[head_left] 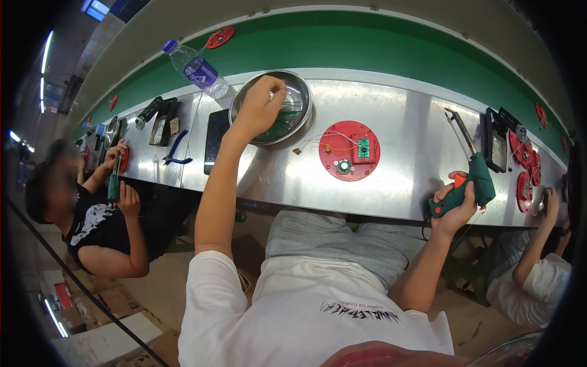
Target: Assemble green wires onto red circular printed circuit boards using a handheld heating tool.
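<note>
My left hand is over a round metal bowl, its fingers closed together; whether anything is between them is hidden. Dark green pieces lie in the bowl, too small to make out. In my right hand is a green soldering gun with an orange trigger, its long metal tip pointing away from me. Between my hands a red disc lies on the bench, bearing a small green circuit board, a round silver part and thin wires. A small brown piece sits at a wire's end, left of the disc.
A purple-capped bottle leans behind the bowl. Left of it are a dark flat tablet-like object and blue-handled pliers. A black tool stand and more red discs are at right. Green conveyor belt runs behind; co-workers sit either side.
</note>
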Tool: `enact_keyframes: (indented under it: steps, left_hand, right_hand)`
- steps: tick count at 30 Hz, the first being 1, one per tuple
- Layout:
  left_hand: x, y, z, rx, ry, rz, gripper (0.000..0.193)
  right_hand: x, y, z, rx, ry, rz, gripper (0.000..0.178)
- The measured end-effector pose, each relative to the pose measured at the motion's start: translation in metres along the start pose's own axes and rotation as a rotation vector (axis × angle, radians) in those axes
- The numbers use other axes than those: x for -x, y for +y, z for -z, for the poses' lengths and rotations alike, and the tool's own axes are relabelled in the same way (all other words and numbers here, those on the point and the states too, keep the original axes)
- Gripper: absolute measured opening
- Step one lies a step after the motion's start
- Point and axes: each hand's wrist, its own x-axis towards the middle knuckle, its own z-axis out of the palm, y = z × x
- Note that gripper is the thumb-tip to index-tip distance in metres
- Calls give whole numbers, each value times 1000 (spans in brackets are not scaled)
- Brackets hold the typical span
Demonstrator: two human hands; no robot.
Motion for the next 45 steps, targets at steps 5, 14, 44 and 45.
enact_keyframes:
  steps: [5, 14, 44, 45]
  left_hand:
    - [-2, -7, 10, 370, 109, -32, 11]
    - [6, 16, 13, 100, 153, 111, 16]
    - [-14, -7, -30, -523, -80, 65, 18]
    - [-12, -10, -29, -467, -55, 37, 17]
  right_hand:
    - [0, 0, 1, -6, -13, 15, 32]
    - [-1, -1, -2, 22, -21, 22, 32]
    - [-2, 2, -1, 25, -19, 31, 33]
    - [-2, 2, 2, 26, -43, 15, 33]
